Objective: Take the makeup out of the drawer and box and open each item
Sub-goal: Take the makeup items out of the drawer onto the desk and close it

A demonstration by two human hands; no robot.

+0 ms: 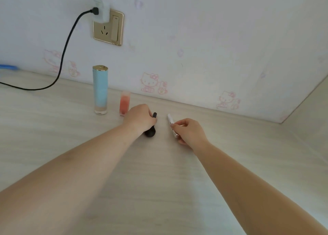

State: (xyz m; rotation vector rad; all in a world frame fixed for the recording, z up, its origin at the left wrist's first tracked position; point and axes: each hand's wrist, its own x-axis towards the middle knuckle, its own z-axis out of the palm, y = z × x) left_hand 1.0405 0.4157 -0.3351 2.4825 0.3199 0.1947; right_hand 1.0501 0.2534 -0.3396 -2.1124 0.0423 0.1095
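Note:
My left hand [140, 118] is closed around a black makeup item [150, 132] with a round bulbous end resting on the pale wooden tabletop [159, 172]; its thin black tip pokes out past my fingers. My right hand [189, 131] pinches a slim white pen-like makeup stick [170, 119] that lies low over the table, tip pointing away from me. Behind my left hand stand a tall light-blue tube with a gold cap [100, 89] and a small clear tube of pink-orange liquid [124, 102], both upright. No drawer or box shows.
A black cable [65, 46] runs from a white plug in the gold wall socket [108, 28] down across the table's left side. A blue object [8, 67] sits at the far left edge. The wall with cartoon cat print closes the back; a side panel rises at right.

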